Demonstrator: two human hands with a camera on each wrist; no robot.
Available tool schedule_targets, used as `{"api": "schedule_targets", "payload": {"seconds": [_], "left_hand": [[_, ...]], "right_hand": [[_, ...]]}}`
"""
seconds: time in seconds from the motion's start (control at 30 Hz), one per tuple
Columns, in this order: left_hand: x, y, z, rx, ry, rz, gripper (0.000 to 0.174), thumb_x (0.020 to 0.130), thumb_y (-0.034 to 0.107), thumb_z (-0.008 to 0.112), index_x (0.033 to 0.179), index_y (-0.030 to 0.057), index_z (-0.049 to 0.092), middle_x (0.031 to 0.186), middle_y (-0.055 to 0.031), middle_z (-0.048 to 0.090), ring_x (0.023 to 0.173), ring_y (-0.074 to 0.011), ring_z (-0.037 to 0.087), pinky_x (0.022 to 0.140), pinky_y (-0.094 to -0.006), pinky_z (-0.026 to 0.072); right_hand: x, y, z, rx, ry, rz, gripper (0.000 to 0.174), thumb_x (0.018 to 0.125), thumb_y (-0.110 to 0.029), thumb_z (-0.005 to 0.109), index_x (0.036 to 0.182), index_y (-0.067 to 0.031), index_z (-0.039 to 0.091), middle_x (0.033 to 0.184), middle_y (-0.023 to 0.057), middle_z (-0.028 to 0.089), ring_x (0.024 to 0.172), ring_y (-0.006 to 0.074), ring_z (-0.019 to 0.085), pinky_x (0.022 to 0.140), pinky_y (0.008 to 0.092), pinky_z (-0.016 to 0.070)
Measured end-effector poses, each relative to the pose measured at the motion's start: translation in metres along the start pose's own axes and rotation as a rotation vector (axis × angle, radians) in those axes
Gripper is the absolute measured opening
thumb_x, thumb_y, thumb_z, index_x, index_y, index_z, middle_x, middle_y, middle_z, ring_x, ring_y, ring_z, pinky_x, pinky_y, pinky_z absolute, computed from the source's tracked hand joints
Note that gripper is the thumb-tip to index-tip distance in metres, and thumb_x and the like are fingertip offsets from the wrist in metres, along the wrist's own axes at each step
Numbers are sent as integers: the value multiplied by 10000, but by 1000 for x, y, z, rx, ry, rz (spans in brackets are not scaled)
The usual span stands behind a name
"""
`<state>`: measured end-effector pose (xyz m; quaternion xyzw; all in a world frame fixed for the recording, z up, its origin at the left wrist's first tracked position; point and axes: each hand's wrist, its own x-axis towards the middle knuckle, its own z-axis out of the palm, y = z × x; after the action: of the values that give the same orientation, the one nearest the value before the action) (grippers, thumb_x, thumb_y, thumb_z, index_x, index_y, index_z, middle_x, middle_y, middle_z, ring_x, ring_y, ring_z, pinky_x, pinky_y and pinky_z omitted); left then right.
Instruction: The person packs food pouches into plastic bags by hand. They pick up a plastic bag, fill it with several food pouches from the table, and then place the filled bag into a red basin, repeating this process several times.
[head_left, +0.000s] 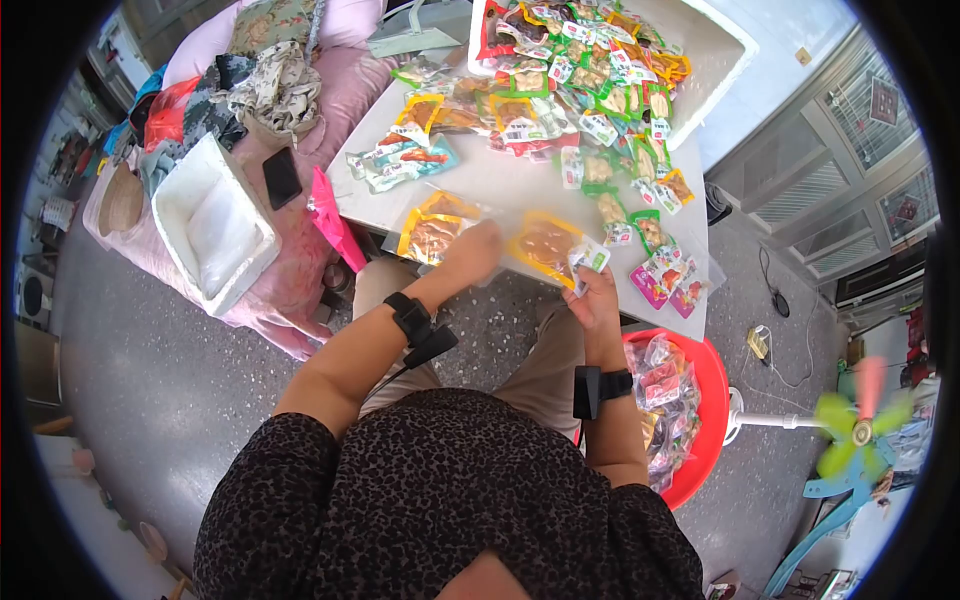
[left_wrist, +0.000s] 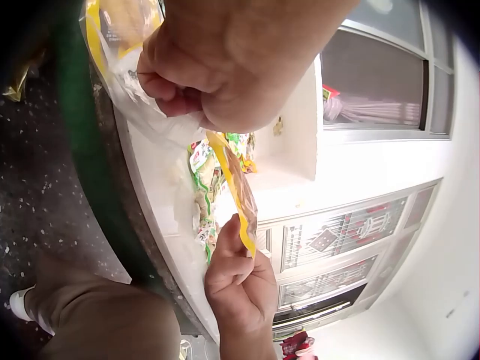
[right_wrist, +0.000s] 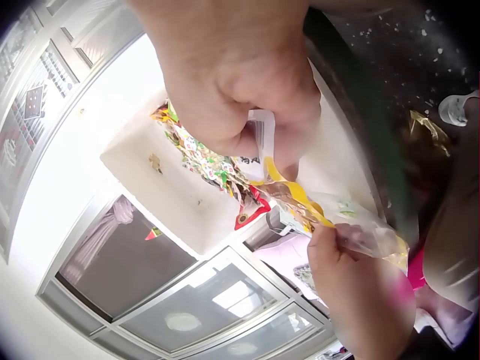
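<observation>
My right hand [head_left: 597, 298] pinches the corner of a yellow-edged food packet [head_left: 545, 243] with brown contents, over the table's front edge. In the left wrist view this packet [left_wrist: 238, 191] is seen edge-on, reaching from the right hand [left_wrist: 241, 289] toward my left hand [left_wrist: 217, 67]. My left hand [head_left: 475, 252] has curled fingers gripping a clear plastic bag [left_wrist: 142, 109]. More yellow-edged packets [head_left: 435, 230] show inside that bag, left of the hand. In the right wrist view the left hand [right_wrist: 356, 270] holds the bag close to the packet's far end.
Loose snack packets [head_left: 600, 170] cover the white table [head_left: 370, 200], spilling from a foam box [head_left: 715, 90] at the back. A red tub [head_left: 712, 400] of bagged packets stands right. Left, a bed bears another foam box [head_left: 240, 260] and a phone [head_left: 282, 178]. A fan [head_left: 862, 432] spins at far right.
</observation>
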<state>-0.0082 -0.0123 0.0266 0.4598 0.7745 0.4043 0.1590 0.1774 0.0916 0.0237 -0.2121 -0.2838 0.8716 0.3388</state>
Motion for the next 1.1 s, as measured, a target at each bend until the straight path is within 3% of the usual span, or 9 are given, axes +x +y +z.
{"api": "schedule_targets", "payload": {"seconds": [0.1, 0.23, 0.4, 0.57, 0.67, 0.77, 0.87, 0.97, 1.1], "left_hand": [[-1, 7, -5, -8, 31, -5, 149, 755, 166, 430, 787, 29, 479, 725, -169, 541, 704, -325, 528, 598, -379, 406], [-10, 20, -11, 108, 88, 174, 157, 753, 176, 424, 773, 36, 492, 737, -165, 536, 696, -331, 524, 598, -395, 407], [-14, 36, -11, 292, -59, 156, 160, 740, 178, 424, 753, 49, 518, 768, -160, 542, 701, -311, 538, 601, -401, 421], [-16, 37, -6, 434, -33, 209, 139, 719, 158, 438, 745, 48, 519, 747, -148, 551, 687, -296, 555, 581, -397, 437], [-17, 34, -4, 495, -33, 226, 129, 711, 150, 444, 743, 45, 511, 724, -148, 549, 670, -299, 556, 560, -401, 437], [-20, 36, -8, 463, -78, 201, 115, 703, 145, 454, 741, 45, 499, 702, -147, 544, 658, -301, 554, 546, -406, 433], [-23, 38, -13, 456, -63, 207, 108, 698, 143, 464, 734, 45, 490, 685, -143, 537, 646, -301, 552, 542, -409, 430], [-24, 35, -11, 457, -22, 250, 110, 694, 149, 474, 730, 47, 489, 676, -139, 531, 632, -303, 548, 538, -407, 431], [-27, 39, -10, 464, -3, 289, 109, 684, 150, 484, 731, 53, 494, 671, -127, 528, 611, -304, 543, 527, -398, 434]], "right_hand": [[-3, 13, 6, -73, 23, 61, 291, 706, 37, 464, 971, -79, 489, 879, 65, 558, 730, 195, 574, 506, 291, 484], [-6, 31, 1, -102, -9, 145, 278, 715, 16, 471, 970, -94, 485, 855, 55, 557, 681, 176, 564, 498, 303, 490], [-3, 50, 12, -16, -18, 184, 298, 739, 3, 462, 1018, -100, 448, 926, 67, 534, 788, 202, 558, 564, 329, 495], [6, 72, 37, 41, 70, 184, 293, 768, -20, 442, 1050, -97, 420, 978, 80, 511, 824, 210, 546, 600, 348, 492], [4, 74, 53, -175, 84, 186, 223, 793, -79, 437, 1016, -71, 441, 875, 75, 545, 714, 169, 563, 510, 278, 480], [7, 61, 45, -633, -101, 307, 152, 810, -137, 449, 940, -62, 471, 740, 37, 551, 562, 105, 536, 401, 193, 409], [10, 49, 32, -709, -49, 392, 138, 806, -152, 445, 866, -39, 494, 607, 23, 530, 441, 86, 498, 298, 179, 323], [11, 42, 30, -769, -47, 395, 130, 809, -149, 440, 839, -34, 494, 611, 30, 524, 447, 82, 494, 300, 179, 317], [22, 67, 39, -454, -17, 269, 104, 798, -88, 431, 830, -10, 490, 645, 54, 529, 494, 112, 514, 355, 208, 379]]}}
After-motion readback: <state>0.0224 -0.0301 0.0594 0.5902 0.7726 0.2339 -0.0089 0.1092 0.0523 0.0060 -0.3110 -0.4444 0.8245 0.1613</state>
